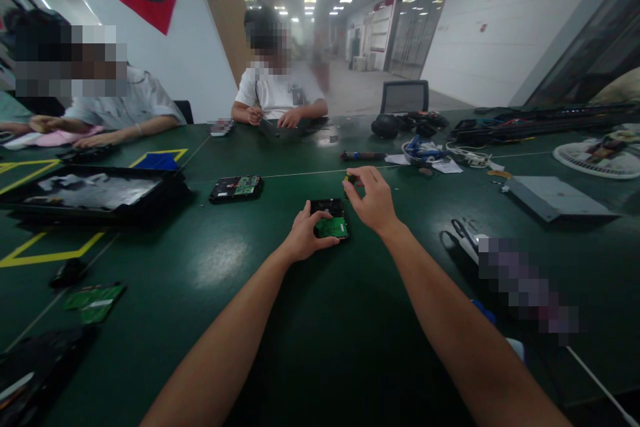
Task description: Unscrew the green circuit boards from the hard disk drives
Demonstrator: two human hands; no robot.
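Note:
A black hard drive (331, 219) with a green circuit board facing up lies on the dark green table (310, 320) in front of me. My left hand (306, 235) rests on its left side, fingers curled over the edge and gripping it. My right hand (373, 199) hovers just above and right of the drive, fingers pinched round a small dark tool with a yellow part (349, 179), likely a screwdriver handle.
A second hard drive (236, 188) lies further left. A black tray (85, 195) sits at left, a loose green board (96, 300) near the front left. Cables and tools (430, 150) and a grey metal case (555, 197) lie at right. Two other people sit across the table.

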